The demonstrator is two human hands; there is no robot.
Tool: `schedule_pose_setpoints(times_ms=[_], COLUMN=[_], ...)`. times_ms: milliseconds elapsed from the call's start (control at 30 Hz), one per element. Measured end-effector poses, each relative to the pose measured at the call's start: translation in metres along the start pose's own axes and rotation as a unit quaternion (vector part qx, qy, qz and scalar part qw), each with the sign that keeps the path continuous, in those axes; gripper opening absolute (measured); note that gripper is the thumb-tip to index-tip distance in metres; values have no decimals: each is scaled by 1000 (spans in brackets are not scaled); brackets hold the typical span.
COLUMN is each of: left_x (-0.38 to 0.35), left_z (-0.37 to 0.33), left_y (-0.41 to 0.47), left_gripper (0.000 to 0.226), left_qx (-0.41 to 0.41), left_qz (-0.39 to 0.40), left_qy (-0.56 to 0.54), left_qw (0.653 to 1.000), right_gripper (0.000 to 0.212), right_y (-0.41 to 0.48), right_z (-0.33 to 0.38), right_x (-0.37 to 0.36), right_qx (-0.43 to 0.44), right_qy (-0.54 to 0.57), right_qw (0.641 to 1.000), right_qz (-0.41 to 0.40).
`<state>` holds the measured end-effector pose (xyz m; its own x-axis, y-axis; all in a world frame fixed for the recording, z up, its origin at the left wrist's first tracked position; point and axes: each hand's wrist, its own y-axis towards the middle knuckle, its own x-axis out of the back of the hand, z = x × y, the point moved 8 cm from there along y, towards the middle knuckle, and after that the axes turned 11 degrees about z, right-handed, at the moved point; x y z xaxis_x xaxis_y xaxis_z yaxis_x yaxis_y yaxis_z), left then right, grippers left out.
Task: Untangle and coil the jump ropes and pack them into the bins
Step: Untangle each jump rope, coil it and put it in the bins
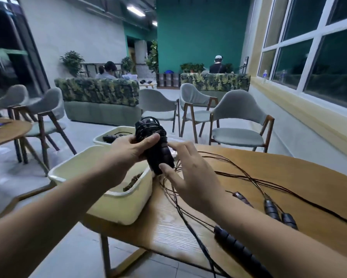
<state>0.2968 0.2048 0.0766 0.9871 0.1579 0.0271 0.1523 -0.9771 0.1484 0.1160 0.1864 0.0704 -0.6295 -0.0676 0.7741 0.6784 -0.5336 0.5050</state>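
The left hand grips the black jump-rope bundle, ribbed handles wound round with thin dark cord. Its thumb lies across the front and its fingers curl behind, out of sight. The bundle's wrapped top is blurred, so single turns of cord cannot be told apart. The right hand is spread with straight fingers and holds nothing; its thumb tip touches the bundle's lower end and its forefinger tip is just beside the middle.

Directly below the grip a cream rectangular plastic bin stands at the table's left edge. The left forearm covers much of its inside, and the dark stuff in it is hard to make out. Behind the grip a second cream plastic bin is partly hidden by the hand and bundle, with dark handles showing inside.

Right of and below the grip, loose thin dark ropes sprawl tangled over the round light-wood table. Black ribbed handles lie beyond the right forearm, and a long dark handle nearest the camera runs under it.

Far behind the grip are grey wooden-legged chairs, a leaf-patterned sofa and a teal wall. White-framed windows line the right side.
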Motion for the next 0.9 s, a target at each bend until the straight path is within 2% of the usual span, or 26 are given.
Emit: schedule_pose_setpoints(times_ms=[200,333,467,533,733,900], left_x=[82,124,150,160,180,174], left_z=[-4,8,39,60,110,139], left_y=[9,13,13,14,25,32], left_gripper=[46,25,34,36,63,59], left_qx=[29,104,221,263,377,439], left_qz=[-10,26,95,120,171,211], left_qy=[101,196,250,250,241,236], left_qw=[994,975,938,924,878,841], right_gripper=[52,52,51,50,52,59], right_y=[38,53,57,55,50,48], right_z=[-10,-6,-11,-16,-21,-23], right_x=[-46,-70,-93,-102,-111,-114], right_qx=[-11,7,2,-12,-24,-27], right_qy=[23,12,17,24,25,36], right_qw=[997,991,986,983,979,978], right_qz=[75,133,168,180,203,204])
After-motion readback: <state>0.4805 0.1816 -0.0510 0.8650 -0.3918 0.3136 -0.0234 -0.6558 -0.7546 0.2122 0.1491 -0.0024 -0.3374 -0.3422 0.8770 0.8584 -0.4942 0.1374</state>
